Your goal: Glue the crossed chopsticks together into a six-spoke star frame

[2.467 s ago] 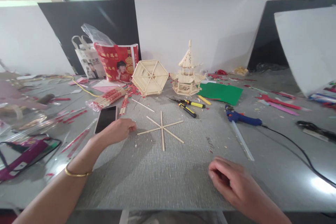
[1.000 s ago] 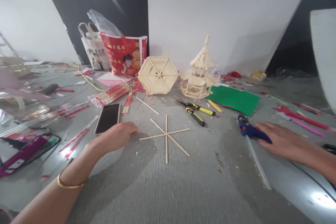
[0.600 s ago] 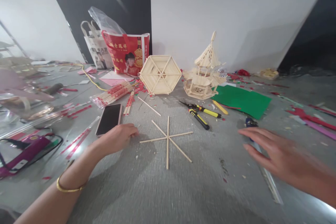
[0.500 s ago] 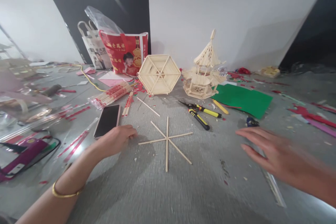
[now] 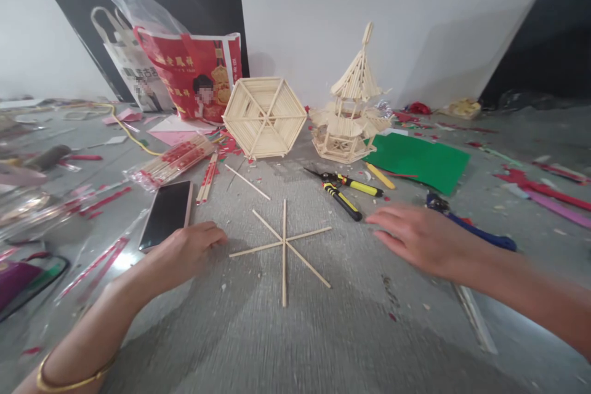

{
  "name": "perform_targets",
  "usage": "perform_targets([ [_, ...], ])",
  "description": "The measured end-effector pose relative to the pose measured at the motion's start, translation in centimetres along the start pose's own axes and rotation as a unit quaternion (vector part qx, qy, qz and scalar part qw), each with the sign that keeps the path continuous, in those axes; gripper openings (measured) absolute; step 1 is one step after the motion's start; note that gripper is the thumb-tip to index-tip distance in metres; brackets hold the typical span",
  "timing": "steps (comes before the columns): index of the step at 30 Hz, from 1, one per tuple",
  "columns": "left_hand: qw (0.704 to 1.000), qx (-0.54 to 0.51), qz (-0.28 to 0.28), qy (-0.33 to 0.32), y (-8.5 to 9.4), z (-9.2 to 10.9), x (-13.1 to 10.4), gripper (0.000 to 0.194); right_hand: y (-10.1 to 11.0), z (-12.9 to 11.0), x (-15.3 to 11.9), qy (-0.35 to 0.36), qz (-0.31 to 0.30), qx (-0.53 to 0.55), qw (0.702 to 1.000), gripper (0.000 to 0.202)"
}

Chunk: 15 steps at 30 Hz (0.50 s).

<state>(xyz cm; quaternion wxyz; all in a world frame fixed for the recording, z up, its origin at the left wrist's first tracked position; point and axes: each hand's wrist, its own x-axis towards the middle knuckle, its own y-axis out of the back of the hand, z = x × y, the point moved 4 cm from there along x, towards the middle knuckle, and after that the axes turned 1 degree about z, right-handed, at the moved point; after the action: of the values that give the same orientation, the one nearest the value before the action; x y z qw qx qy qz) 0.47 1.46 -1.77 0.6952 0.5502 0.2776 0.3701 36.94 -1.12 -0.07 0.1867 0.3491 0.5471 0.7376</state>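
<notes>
As a purple device (image 5: 18,283) juts in at the near left of a littered grey tabletop (image 5: 207,345), a gold bangle (image 5: 60,388) circles the wrist of a person's left hand (image 5: 180,252), its fingers curled and close together; whether they pinch anything cannot be told. Behind, on the far left, a white tote bag (image 5: 127,68) stands partly overlapped by a red shopping bag (image 5: 170,80), a clear plastic bag (image 5: 133,0) rising out above. Just beyond the left hand lies a dark-screened smartphone (image 5: 167,212), with a clear packet of red-banded wooden sticks (image 5: 173,163) farther back and a loose red-banded pair (image 5: 207,178) to the phone's right. One lone stick (image 5: 248,182) lies slantwise in front of a hexagonal stick panel (image 5: 265,117) tilted up on its edge. Between the two hands, a six-armed star of wooden sticks (image 5: 284,241) lies flat, touched by neither. Farther back and to the right, pliers (image 5: 341,200) rest with black-and-yellow handles splayed, before a tiered pagoda model (image 5: 351,126) of pale sticks. The right hand (image 5: 410,237), fingers extended and thumb slightly apart, is just beside the pliers' handles, with a green sheet (image 5: 420,160) beyond it. Rightmost, the forearm (image 5: 508,280) crosses in front of a blue glue gun (image 5: 480,231) and above a clear glue stick (image 5: 475,320), a pink strip (image 5: 561,207) lying farther right
</notes>
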Motion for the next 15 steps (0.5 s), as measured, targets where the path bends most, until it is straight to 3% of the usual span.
perform_targets([
  [7,1.000,-0.007,-0.007,0.014,0.0,0.0,0.0,0.038,-3.6,-1.0,2.7,0.011,-0.090,0.005,0.996,0.018],
  [15,1.000,-0.016,-0.008,-0.002,-0.2,-0.2,0.2,0.038,-3.8,-2.7,4.6,0.037,-0.153,-0.029,0.987,0.015],
])
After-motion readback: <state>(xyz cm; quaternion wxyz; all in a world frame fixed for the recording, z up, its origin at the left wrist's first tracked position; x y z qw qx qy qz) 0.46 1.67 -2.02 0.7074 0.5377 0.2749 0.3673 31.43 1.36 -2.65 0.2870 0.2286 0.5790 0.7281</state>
